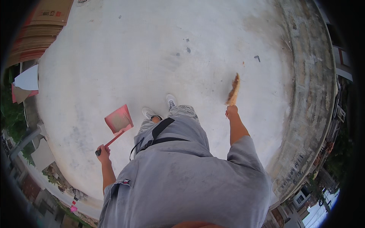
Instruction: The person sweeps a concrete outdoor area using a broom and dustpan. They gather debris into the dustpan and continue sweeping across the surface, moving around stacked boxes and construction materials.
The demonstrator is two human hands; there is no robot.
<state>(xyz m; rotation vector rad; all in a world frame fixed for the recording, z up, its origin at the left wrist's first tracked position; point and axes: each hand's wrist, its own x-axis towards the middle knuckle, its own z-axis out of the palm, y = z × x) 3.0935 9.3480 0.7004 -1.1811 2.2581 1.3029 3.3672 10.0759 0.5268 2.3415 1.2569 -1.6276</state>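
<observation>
Your left hand (103,153) is closed around the handle of the red dustpan (119,118), which hangs or rests just left of your shoes (151,113); you cannot tell from this angle whether it touches the ground. Your right hand (231,111) is closed on the short broom (233,91), out to your right, bristles pointing away from you. Broom and pan are well apart, so sweeping probably goes best with short, low strokes toward your middle and the pan's lip pressed flat to meet them. The dark angled scrap (257,58) beyond the bristles likely needs a step or a longer reach; a hard flick might scatter it.

The floor (133,57) is pale, smooth-looking and stained in patches, with dark specks (188,49) ahead of you. A weathered block wall (311,76) runs along the right, where grit could lodge at its foot. At the far left stands a stack of flattened cardboard (34,41), with greenery (13,110) nearer you.
</observation>
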